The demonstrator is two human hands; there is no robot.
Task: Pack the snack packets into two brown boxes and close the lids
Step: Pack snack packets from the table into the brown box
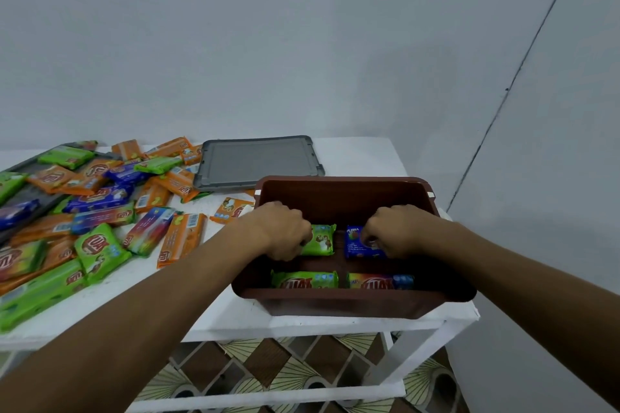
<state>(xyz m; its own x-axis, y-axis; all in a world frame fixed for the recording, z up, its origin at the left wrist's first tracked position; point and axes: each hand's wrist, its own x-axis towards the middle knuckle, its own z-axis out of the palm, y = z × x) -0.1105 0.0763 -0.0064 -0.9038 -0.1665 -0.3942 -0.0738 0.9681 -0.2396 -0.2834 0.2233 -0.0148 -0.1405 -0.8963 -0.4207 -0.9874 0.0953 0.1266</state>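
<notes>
An open brown box (pixel 345 303) stands at the right end of the white table (pixel 214 318). Both my hands reach into it. My left hand (pixel 281 231) grips a green snack packet (pixel 322 240) on the box floor. My right hand (pixel 394 231) grips a blue snack packet (pixel 357 243) beside it. Two more packets stand along the near wall: a green one (pixel 303 280) and a rainbow-coloured one (pixel 379 281). A heap of orange, green and blue packets (pixel 90 208) covers the table's left half.
A grey lid (pixel 255 161) lies flat behind the box, near the wall. Another grey lid or tray (pixel 20 201) lies partly buried under the heap at the left. The table's right edge is close to the box. Patterned floor shows under the table.
</notes>
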